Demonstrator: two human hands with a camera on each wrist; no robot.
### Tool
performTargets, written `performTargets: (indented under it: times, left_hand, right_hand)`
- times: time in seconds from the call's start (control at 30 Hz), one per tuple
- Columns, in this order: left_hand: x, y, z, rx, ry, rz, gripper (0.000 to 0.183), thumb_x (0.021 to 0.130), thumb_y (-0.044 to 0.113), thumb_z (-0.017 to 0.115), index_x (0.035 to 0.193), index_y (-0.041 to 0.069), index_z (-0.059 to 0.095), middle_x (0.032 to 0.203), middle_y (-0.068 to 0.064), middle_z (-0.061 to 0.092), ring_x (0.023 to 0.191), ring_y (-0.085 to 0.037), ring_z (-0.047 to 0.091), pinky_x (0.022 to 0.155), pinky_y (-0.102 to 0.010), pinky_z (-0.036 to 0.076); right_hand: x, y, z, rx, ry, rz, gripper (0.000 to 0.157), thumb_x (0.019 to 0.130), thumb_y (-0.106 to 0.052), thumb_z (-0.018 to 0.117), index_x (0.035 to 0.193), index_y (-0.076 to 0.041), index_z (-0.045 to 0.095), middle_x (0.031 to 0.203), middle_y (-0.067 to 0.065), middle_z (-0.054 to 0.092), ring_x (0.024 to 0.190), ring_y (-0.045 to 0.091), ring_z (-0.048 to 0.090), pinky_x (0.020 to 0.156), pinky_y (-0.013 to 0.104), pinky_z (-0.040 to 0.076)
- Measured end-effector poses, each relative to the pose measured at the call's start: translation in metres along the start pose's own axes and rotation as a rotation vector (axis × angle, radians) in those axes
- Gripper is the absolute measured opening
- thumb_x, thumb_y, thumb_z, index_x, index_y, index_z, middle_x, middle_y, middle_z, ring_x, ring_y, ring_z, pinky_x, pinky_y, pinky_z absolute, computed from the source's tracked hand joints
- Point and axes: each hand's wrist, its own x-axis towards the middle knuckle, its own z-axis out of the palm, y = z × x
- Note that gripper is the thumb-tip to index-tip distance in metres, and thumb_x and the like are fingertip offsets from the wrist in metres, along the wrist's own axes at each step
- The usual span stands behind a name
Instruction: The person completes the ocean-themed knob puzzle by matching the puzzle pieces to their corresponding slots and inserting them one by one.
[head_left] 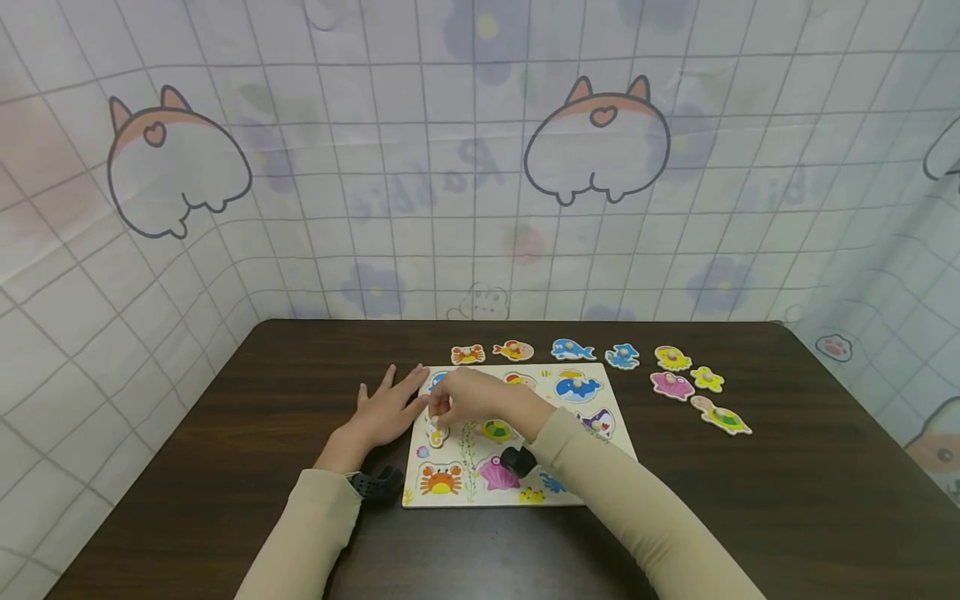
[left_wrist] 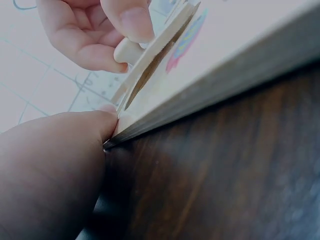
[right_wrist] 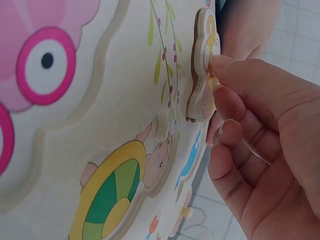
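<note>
My right hand reaches over the left part of a white wooden sea-animal puzzle board. Its thumb and a finger pinch the pale knob of a seahorse puzzle piece. The seahorse, yellow with a curled tail, sits at a slight tilt over its recess, and a dark gap shows beneath one edge in the left wrist view. Palm down, my left hand rests at the board's left edge with its fingers spread and its thumb touching that edge. Printed recesses of a turtle, a crab and a pink shell show around the hands.
Along the board's far side lie a crab piece, a fish piece and a blue whale piece. Several more, among them a turtle piece, lie right of it on the dark table. A patterned cloth hangs behind.
</note>
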Motion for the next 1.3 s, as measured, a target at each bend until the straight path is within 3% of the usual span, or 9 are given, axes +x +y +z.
performTargets:
  times: [0.9,1.3]
  left_hand:
    - [0.0014,-0.0007,0.0015,0.002,0.001,-0.010,0.063,0.110,0.041,0.045,0.165,0.017,0.026,0.169,-0.008,0.023,0.155,-0.043,0.003,0.110,-0.079,-0.006]
    - [0.0005,0.0001,0.0006,-0.002,0.000,-0.010,0.063,0.110,0.040,0.046,0.165,0.017,0.027,0.168,-0.009,0.023,0.154,-0.045,0.004,0.109,-0.080,-0.005]
  right_hand:
    - [0.0007,0.0002,0.0022,0.007,-0.026,0.052,0.004,0.093,-0.015,0.079,0.090,-0.013,0.076,0.077,-0.008,0.063,0.072,0.007,0.055,0.069,0.021,0.046]
    - [-0.0080,-0.0002,-0.0063,-0.021,-0.004,0.053,0.009,0.095,-0.017,0.076,0.103,-0.014,0.079,0.083,-0.007,0.063,0.075,0.009,0.055,0.070,0.023,0.047]
